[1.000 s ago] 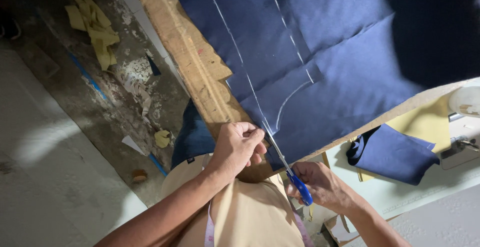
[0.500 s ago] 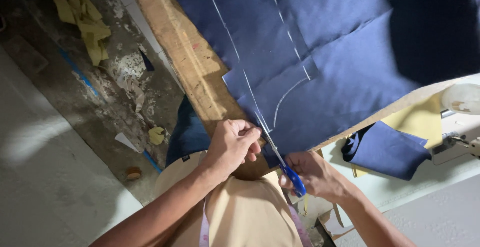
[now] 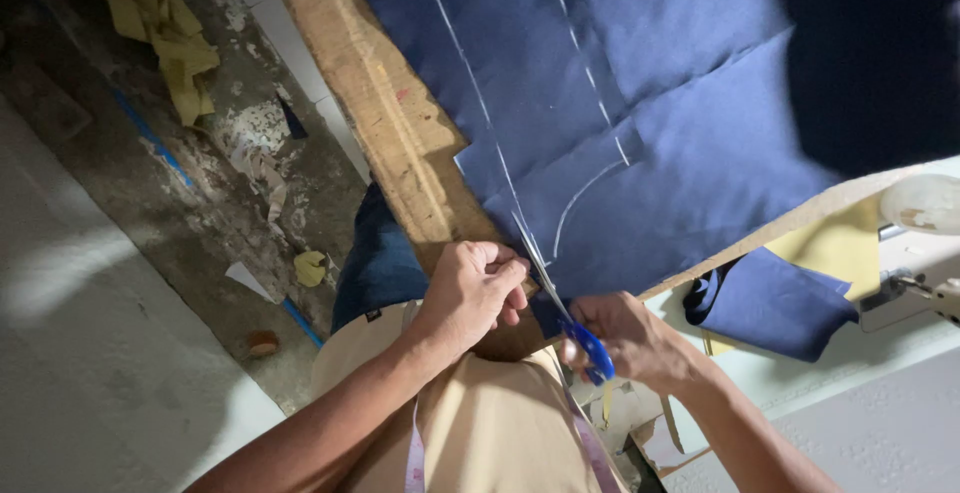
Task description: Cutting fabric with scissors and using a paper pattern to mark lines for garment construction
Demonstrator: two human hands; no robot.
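Everything here is placed against the navy cloth [image 3: 640, 103] that lies spread over your table [image 3: 385, 113], its wooden edge bare along the cloth's left side. Far left of the cloth, on the stained floor [image 3: 200, 213], lies a heap of yellow scraps [image 3: 165, 38], with a smaller yellow scrap [image 3: 311, 267] nearer to your knees. At the cloth's near edge, your left hand [image 3: 470, 293] is curled shut, its fingertips pinching the fabric just beside the long chalk line that runs up the cloth. Touching that same edge, just right of your left hand, the scissors [image 3: 560, 298] point up along the chalk line, their blades resting on the fabric; how wide the blades stand you cannot tell from here. Your right hand [image 3: 625, 338] is clamped around the blue handles, below the cloth's edge and close to your left hand without touching it. A curved chalk mark sits on the cloth just above the blades. A pink measuring tape [image 3: 415, 453] hangs down your front. Right of the cloth, past the table's corner, a folded navy piece [image 3: 775, 303] lies on a yellow sheet [image 3: 840, 248].
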